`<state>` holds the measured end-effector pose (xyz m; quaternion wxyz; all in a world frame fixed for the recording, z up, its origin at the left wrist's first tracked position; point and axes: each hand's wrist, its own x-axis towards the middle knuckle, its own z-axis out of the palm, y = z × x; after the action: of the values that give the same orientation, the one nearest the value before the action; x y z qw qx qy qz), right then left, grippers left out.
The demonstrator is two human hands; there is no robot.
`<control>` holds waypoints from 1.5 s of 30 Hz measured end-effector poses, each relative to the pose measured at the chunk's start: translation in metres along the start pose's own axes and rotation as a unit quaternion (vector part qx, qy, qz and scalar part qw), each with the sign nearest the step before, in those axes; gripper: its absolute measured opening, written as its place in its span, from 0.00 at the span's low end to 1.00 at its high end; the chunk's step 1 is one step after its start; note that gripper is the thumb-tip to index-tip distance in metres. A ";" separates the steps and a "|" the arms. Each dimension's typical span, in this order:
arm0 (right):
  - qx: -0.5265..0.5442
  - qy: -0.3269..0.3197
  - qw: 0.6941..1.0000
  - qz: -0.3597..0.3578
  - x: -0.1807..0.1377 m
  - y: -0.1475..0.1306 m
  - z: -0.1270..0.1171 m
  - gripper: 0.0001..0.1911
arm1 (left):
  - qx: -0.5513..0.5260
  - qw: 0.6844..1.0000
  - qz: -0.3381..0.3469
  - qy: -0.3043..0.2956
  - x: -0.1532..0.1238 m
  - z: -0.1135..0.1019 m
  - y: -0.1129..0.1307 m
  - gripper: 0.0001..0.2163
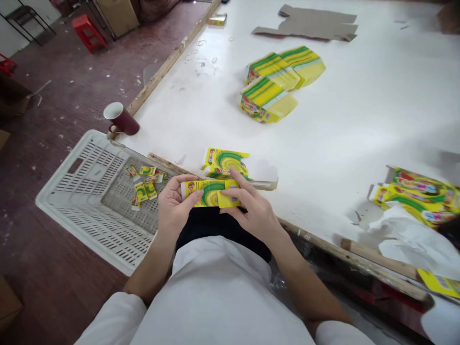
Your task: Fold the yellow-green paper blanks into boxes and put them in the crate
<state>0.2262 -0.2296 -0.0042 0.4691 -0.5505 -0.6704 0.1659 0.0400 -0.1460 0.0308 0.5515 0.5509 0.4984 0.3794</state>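
Between my two hands is a small yellow and green carton (210,194), held level just over the table's front edge. My left hand (174,201) is closed around its left end, with the thumb on the front face. The fingers of my right hand (253,203) are closed on the right end, by a folded flap with a barcode. Right behind the carton, a small pile of flat printed cartons (230,158) lies on the white table (323,143). Whether anything is inside the held carton cannot be seen.
A white plastic basket (68,165) with several small cartons (143,189) stands at the left. A maroon mug (124,120) sits at the table corner. Larger yellow-green boxes (269,91) lie farther back, near a grey cardboard sheet (309,24). White crumpled paper (413,235) lies right.
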 end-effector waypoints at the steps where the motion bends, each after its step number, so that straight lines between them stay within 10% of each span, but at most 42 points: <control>1: 0.002 0.001 1.000 -0.007 0.000 0.001 0.000 0.12 | -0.002 1.000 0.002 0.003 0.000 0.000 0.000 0.15; 7: 0.018 -0.063 0.998 -0.019 0.002 0.004 -0.002 0.10 | -0.012 1.000 -0.013 -0.003 0.001 0.002 -0.001 0.15; 14: 0.115 -0.043 0.991 0.055 0.004 0.005 -0.004 0.34 | -0.009 1.000 -0.013 0.003 -0.002 0.002 -0.004 0.15; 22: 0.074 0.016 0.997 0.035 0.008 -0.009 0.025 0.34 | -0.035 0.999 -0.027 0.010 -0.014 0.003 -0.008 0.15; 26: 0.051 0.027 0.998 0.031 0.009 -0.010 0.021 0.39 | 0.111 0.978 0.089 0.154 0.001 -0.055 -0.002 0.12; 32: -0.135 0.092 0.981 0.108 0.014 0.024 -0.001 0.25 | 0.472 0.785 0.109 0.385 0.040 -0.157 -0.004 0.29; 38: -0.176 0.044 0.966 0.184 0.017 0.037 0.002 0.19 | 0.215 0.967 0.126 0.041 0.046 -0.058 -0.046 0.33; 45: -0.188 0.044 0.969 0.153 0.017 0.041 -0.005 0.14 | 0.082 0.967 0.184 -0.157 0.058 0.042 -0.067 0.31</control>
<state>0.2552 -0.2018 -0.0247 0.3556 -0.7316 -0.5757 0.0823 0.0844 -0.1065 -0.0468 0.4965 0.7290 0.3255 0.3407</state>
